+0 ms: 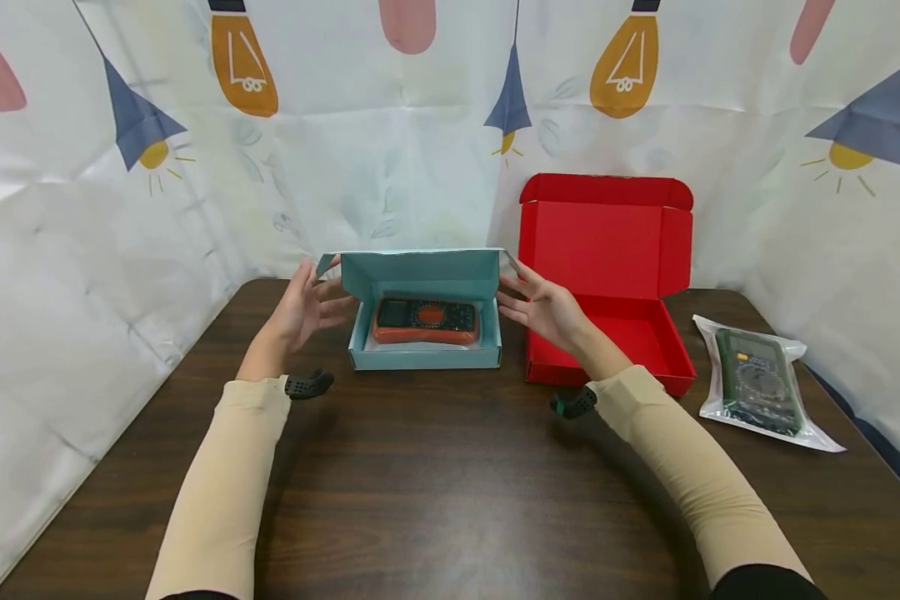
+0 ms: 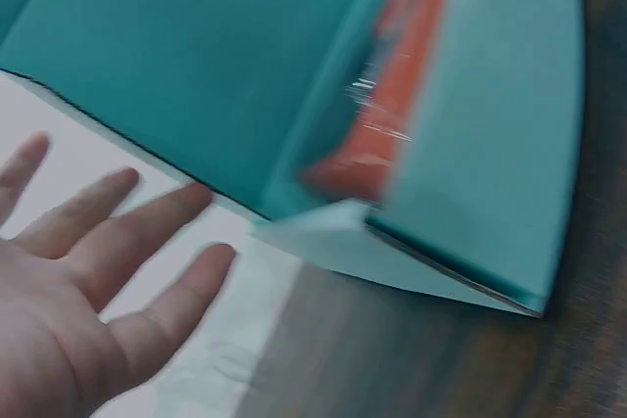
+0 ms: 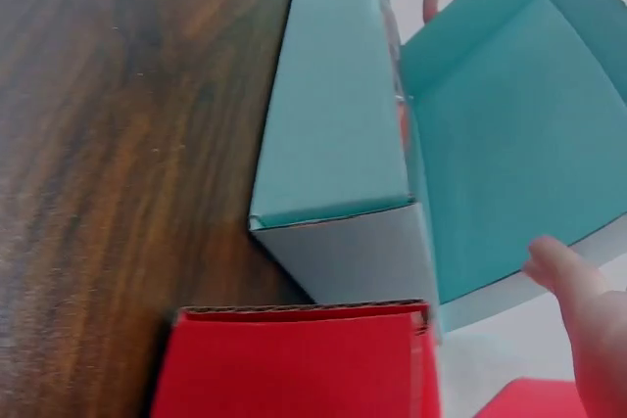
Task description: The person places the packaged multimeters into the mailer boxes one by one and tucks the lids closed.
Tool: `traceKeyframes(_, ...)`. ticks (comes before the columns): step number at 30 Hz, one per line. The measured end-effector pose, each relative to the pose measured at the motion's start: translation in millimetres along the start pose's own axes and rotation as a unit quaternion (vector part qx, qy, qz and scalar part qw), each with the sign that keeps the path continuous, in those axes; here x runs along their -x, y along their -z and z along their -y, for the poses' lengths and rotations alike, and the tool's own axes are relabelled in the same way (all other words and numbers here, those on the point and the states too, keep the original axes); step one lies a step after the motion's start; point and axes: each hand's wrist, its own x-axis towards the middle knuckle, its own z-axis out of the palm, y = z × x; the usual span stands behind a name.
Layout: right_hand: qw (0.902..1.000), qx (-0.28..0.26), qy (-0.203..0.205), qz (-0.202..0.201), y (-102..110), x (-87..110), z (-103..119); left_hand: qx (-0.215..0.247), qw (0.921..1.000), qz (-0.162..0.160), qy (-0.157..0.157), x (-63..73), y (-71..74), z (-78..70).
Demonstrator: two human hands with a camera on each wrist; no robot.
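Observation:
A teal cardboard box (image 1: pixel 425 359) stands on the table with its lid (image 1: pixel 420 273) raised. Inside lies an orange and black multimeter (image 1: pixel 427 322), wrapped in clear plastic as the left wrist view shows. My left hand (image 1: pixel 300 310) is at the lid's left side, its fingers spread (image 2: pixel 147 237) beside the lid edge. At the right side of the lid is my right hand (image 1: pixel 543 307), fingers extended, its thumb (image 3: pixel 554 266) right at the lid's edge. Part of the left fingertips is hidden behind the lid's side flap in the head view.
An open red cardboard box (image 1: pixel 607 250) stands close to the right of the teal one. Farther right, a dark green multimeter (image 1: pixel 761 379) lies in a clear bag. A printed white cloth (image 1: pixel 435 183) hangs behind the brown wooden table (image 1: pixel 435 492).

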Motion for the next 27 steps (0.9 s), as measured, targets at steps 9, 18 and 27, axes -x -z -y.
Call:
traceKeyframes(9, 0.9839, 0.168, -0.058, -0.023, -0.3, -11.4, 23.5, -0.052, 0.9969, 0.009, 0.059, -6.9, -1.6, -22.3)
traceKeyframes(18, 0.9685, 0.233, -0.083, -0.029, -9.5, -15.6, 28.8, -0.049, 0.9965, 0.000, 0.067, -6.2, -3.0, -22.9)
traceKeyframes(27, 0.9741, 0.218, -0.058, -0.009, -1.8, -10.5, 16.9, -0.064, 0.9968, 0.037, 0.032, -1.7, 1.3, -10.9)
